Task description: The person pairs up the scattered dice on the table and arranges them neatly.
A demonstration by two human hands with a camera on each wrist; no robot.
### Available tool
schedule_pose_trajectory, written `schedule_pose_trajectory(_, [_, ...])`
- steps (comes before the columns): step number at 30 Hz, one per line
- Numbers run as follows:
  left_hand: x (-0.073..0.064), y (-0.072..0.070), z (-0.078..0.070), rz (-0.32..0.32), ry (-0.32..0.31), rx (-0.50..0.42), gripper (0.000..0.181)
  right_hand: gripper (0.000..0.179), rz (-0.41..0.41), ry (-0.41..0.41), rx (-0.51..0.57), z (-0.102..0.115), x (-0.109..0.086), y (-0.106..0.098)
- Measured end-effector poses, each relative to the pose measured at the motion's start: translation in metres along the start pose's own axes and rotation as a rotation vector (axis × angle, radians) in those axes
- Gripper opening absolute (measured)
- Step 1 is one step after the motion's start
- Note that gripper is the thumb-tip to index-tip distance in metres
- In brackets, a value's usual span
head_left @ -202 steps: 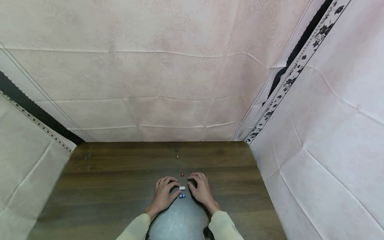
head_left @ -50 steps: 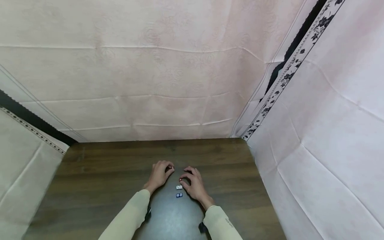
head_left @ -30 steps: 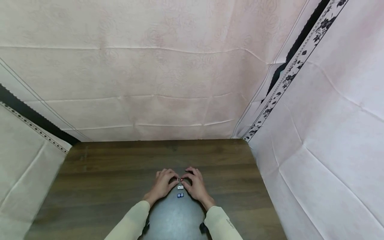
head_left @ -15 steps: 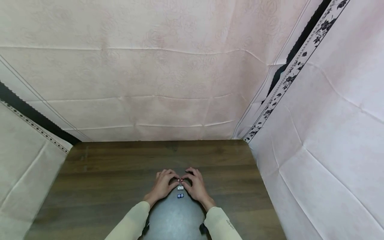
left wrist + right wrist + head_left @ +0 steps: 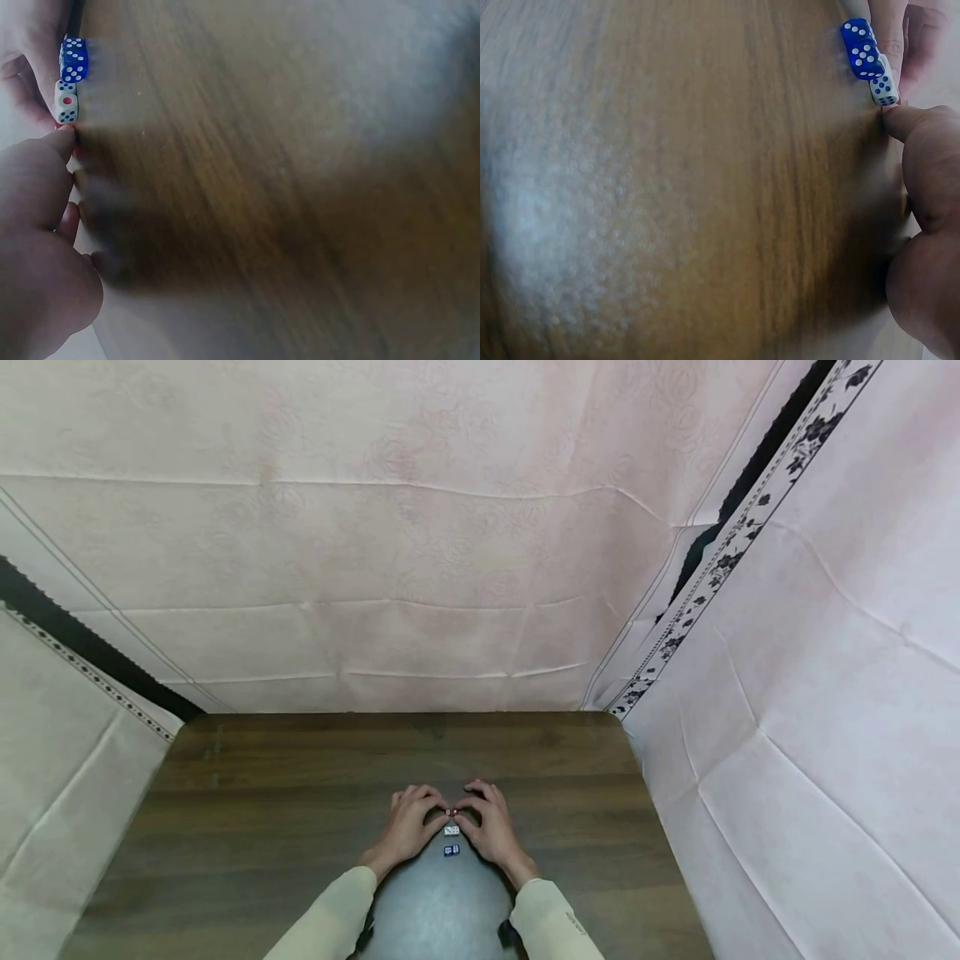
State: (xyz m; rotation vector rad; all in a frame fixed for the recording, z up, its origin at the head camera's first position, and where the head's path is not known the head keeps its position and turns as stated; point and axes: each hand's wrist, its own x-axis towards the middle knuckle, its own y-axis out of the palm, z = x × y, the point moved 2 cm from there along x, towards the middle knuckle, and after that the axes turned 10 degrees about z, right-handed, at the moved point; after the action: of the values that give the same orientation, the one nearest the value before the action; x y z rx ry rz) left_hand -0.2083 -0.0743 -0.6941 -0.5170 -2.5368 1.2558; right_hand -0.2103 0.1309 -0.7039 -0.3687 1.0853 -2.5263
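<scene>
Two small red dice (image 5: pixel 452 812) sit side by side between my fingertips in the head view. My left hand (image 5: pixel 408 821) pinches the left one between thumb and index finger. From the other side my right hand (image 5: pixel 489 828) pinches the right one the same way. Just nearer to me lies a pair of white dice (image 5: pixel 451 831), and nearer still a pair of blue dice (image 5: pixel 451 851). The left wrist view shows a white die (image 5: pixel 67 101) close to my thumb tip, with a blue die (image 5: pixel 73 60) beyond it. Fingers mostly hide the red dice in both wrist views.
The brown wooden table (image 5: pixel 300 777) reaches back to a pale patterned cloth (image 5: pixel 420 568). Another pale cloth (image 5: pixel 810 735) hangs on the right, with a black floral border. A grey rounded shape (image 5: pixel 442 910) lies between my forearms.
My left hand has brought its red die from farther back toward me, up beside the right hand's red die. In the last half second the two dice have closed together. White and blue pairs stay put.
</scene>
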Motion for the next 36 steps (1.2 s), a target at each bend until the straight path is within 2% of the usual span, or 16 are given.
schedule_pose_trajectory(12, [0.002, 0.0025, 0.0009, 0.008, -0.002, 0.014, 0.012, 0.011, -0.01, -0.019, 0.008, 0.0004, 0.0006, -0.0007])
schedule_pose_trajectory(26, [0.0031, 0.0062, 0.0007, 0.019, -0.013, 0.023, 0.014, 0.013, 0.032, 0.038, 0.022, -0.0013, -0.0008, -0.0044])
schedule_pose_trajectory(36, [-0.0009, 0.0081, 0.0004, -0.008, -0.003, -0.01, 0.019, 0.017, 0.028, 0.031, 0.005, -0.0027, -0.0009, -0.0054])
